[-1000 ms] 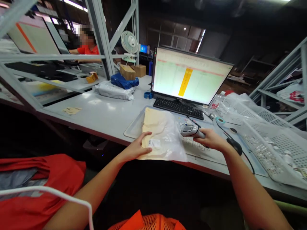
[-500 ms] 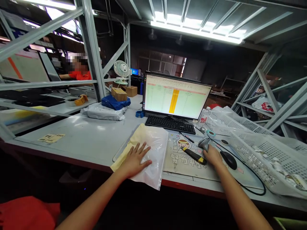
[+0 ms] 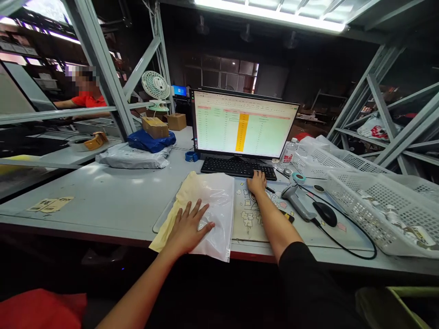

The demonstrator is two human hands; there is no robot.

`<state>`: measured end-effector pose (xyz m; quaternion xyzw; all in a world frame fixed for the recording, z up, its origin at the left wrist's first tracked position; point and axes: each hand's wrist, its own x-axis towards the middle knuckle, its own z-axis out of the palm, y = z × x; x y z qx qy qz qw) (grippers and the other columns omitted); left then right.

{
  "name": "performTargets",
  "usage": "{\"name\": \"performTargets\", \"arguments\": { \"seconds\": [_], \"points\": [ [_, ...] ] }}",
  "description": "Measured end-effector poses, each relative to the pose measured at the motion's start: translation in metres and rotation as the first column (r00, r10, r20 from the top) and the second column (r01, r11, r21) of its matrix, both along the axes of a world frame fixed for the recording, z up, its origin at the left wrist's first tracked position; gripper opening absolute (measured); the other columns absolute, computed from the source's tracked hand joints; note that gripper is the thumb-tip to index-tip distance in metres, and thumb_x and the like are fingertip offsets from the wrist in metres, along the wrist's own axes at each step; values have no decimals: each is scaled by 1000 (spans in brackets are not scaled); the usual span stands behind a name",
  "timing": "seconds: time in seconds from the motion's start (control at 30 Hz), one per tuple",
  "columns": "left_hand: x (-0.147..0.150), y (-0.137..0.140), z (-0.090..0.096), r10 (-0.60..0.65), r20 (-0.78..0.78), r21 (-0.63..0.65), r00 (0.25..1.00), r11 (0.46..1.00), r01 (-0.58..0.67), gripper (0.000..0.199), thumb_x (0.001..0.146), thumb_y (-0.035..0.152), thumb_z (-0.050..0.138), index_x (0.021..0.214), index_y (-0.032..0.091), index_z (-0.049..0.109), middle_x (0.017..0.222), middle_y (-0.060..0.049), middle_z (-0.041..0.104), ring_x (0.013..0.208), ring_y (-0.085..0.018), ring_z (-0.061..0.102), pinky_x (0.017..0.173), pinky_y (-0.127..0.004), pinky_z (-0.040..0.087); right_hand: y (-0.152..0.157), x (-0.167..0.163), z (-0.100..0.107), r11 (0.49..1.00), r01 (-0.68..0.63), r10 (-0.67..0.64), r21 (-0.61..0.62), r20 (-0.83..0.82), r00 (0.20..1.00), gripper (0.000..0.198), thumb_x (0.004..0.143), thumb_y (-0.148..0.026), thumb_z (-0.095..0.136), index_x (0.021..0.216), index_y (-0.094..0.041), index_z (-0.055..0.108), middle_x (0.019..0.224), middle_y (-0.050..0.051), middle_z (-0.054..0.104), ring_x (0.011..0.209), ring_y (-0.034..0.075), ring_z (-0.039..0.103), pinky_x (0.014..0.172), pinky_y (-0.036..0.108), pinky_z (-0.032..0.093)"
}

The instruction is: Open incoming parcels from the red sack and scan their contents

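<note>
My left hand (image 3: 190,228) lies flat with fingers spread on a plastic mailer bag (image 3: 219,196), white on top with a pale yellow part along its left side. The bag's near end hangs over the table edge. My right hand (image 3: 257,183) rests at the front of the black keyboard (image 3: 226,167), fingertips on its lower right keys and nothing held. The monitor (image 3: 219,121) behind shows a spreadsheet with an orange column. To the right of my right forearm lies a grey barcode scanner (image 3: 297,203) with its cable. A yellow-and-black utility knife (image 3: 288,216) is mostly hidden under that forearm.
A black mouse (image 3: 325,214) sits beside white perforated baskets (image 3: 346,205) holding small bottles. Back left are a grey parcel (image 3: 132,157), a blue bag (image 3: 151,140), a cardboard box (image 3: 155,127) and a fan (image 3: 156,87). A person in red (image 3: 89,99) is beyond the metal frame.
My right hand has let go of the barcode scanner and moved left and forward to the keyboard. The scanner now lies on the mat. My left hand stays on the mailer bag.
</note>
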<state>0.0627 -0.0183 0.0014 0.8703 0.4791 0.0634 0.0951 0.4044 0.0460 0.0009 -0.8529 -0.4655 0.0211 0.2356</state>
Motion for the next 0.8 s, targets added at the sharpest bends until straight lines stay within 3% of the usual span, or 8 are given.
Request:
{"name": "performTargets", "arguments": {
  "seconds": [0.07,0.17,0.33,0.5,0.63,0.7,0.8],
  "points": [
    [-1,0,1,2,8,-12,1000,1000,-2,77,102,69,45,168,30,37,178,-2,15,166,-37,7,133,-63,10,6,0,-8,1000,24,-25,-19,-18,1000,62,105,-33,49,161,-7,43,175,21,21,162,40,11,129,61,15],
    [-1,0,0,-1,20,-14,1000,1000,1,77,102,70,45,168,32,37,178,-1,15,166,-36,6,133,-63,8,8,2,-10,999,23,-25,-42,-54,998,63,106,-37,47,162,-8,44,178,17,11,164,40,3,130,63,6],
    [-2,-1,1,2,53,-11,999,1000,-2,76,101,70,48,167,32,40,177,-2,18,166,-36,8,133,-63,9,1,-10,5,1000,13,-15,-11,-127,992,64,107,-35,41,166,-11,37,178,17,11,164,36,-1,129,63,8],
    [-3,-2,0,-6,87,7,996,1000,5,75,101,68,50,165,31,43,176,-3,22,166,-37,12,133,-64,12,-8,-37,28,994,-90,103,54,-307,946,60,109,-39,39,163,-13,41,171,21,32,161,35,23,128,53,26],
    [-1,-1,-2,-5,95,44,995,999,0,72,101,64,53,164,31,46,176,-3,26,165,-37,17,132,-63,16,-20,-71,39,966,-258,234,25,-511,827,63,106,-57,51,137,-5,66,133,28,68,128,38,64,106,46,53],
    [-1,1,-4,-11,111,74,994,997,3,71,100,62,54,163,29,48,175,-5,29,163,-39,21,130,-64,21,-34,-96,40,929,-368,313,44,-626,714,52,100,-53,65,126,-9,73,114,19,77,106,32,73,93,40,60],
    [-8,8,-12,-73,205,141,976,989,44,69,98,60,54,156,23,56,170,-11,40,158,-40,35,128,-62,30,-58,-130,37,898,-417,375,137,-735,565,35,91,-30,78,124,-17,74,110,5,79,98,22,73,86,30,60]
  ]
}}
